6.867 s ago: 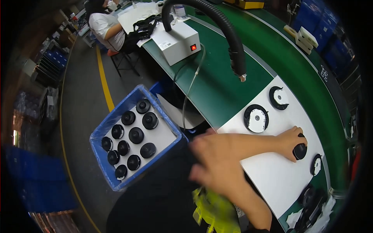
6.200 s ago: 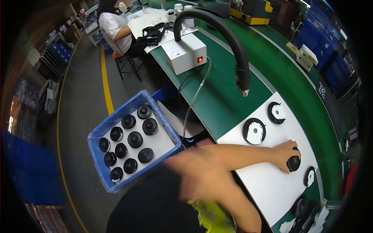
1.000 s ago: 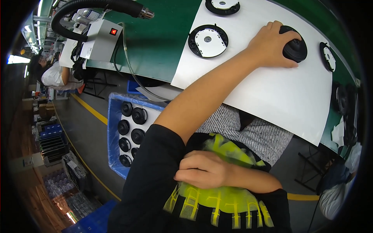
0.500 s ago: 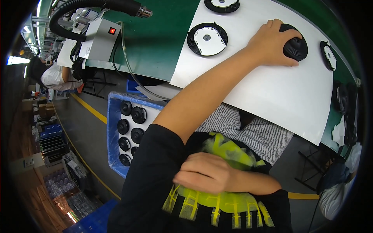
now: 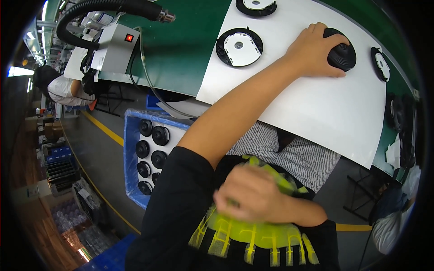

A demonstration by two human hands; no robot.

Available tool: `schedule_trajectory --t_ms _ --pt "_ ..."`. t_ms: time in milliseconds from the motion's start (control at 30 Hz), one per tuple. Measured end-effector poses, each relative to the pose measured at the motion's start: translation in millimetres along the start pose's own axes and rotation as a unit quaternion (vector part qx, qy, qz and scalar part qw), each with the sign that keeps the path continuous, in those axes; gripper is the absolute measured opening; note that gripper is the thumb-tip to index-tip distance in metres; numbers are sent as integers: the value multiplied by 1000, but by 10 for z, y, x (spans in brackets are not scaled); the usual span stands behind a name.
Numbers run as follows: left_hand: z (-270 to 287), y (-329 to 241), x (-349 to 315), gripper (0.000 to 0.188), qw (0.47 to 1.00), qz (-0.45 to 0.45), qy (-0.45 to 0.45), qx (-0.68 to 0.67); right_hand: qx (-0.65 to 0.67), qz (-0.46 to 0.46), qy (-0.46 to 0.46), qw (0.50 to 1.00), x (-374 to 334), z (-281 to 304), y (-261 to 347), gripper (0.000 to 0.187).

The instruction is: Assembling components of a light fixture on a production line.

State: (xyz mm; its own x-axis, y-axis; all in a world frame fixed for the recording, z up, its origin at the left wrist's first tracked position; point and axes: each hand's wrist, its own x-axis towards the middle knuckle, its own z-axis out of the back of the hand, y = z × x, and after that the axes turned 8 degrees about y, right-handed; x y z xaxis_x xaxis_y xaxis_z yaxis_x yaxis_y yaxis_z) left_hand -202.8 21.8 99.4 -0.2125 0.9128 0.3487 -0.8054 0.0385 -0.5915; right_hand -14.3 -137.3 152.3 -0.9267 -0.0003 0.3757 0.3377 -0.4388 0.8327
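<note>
Spread over the far side of a white sheet [image 5: 332, 122], my left hand [image 5: 312, 52] grips a black ridged round housing [image 5: 342, 52], thumb at its near edge and fingers over its top. The underside of this part does not show. To its left lies a black disc with a white plate [image 5: 239, 47]; a second such disc [image 5: 257, 4] sits behind, and a third disc [image 5: 380, 64] stands out at the right. My right hand [image 5: 248, 194] is raised before my black and yellow shirt, its fingers curled but smeared by motion. Whether anything is in it, I cannot make out.
A blue plastic-lined crate [image 5: 132, 167] with several black round parts stands left of my arm. On the green bench [image 5: 181, 49] are a grey box [image 5: 116, 47] with a red switch and a black flexible hose [image 5: 90, 7]. A person [image 5: 68, 90] sits at the far left.
My right hand has lifted a little from my shirt front, and it blurs now. My left hand stays on the black housing. The whole scene has shifted slightly to the left.
</note>
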Motion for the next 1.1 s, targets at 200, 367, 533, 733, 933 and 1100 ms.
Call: schedule_trajectory --t_ms 200,367,533,733,933,1100 --pt "37 32 30 71 1000 -16 -10 8 30 -59 29 997 162 -28 -122 22" --pt "-37 26 37 68 1000 -15 -19 -7 184 33 98 977 83 100 143 16" --pt "28 45 27 70 1000 -19 -10 2 -46 -48 17 998 179 92 -157 29" --pt "32 -20 36 71 1000 -17 -2 -21 62 68 100 991 159 157 286 34" --pt "26 61 11 71 1000 -9 -12 -8 -114 41 38 992 181 206 -104 27" --pt "18 19 36 70 1000 -19 -9 -5 -45 50 76 995 154 26 99 30"
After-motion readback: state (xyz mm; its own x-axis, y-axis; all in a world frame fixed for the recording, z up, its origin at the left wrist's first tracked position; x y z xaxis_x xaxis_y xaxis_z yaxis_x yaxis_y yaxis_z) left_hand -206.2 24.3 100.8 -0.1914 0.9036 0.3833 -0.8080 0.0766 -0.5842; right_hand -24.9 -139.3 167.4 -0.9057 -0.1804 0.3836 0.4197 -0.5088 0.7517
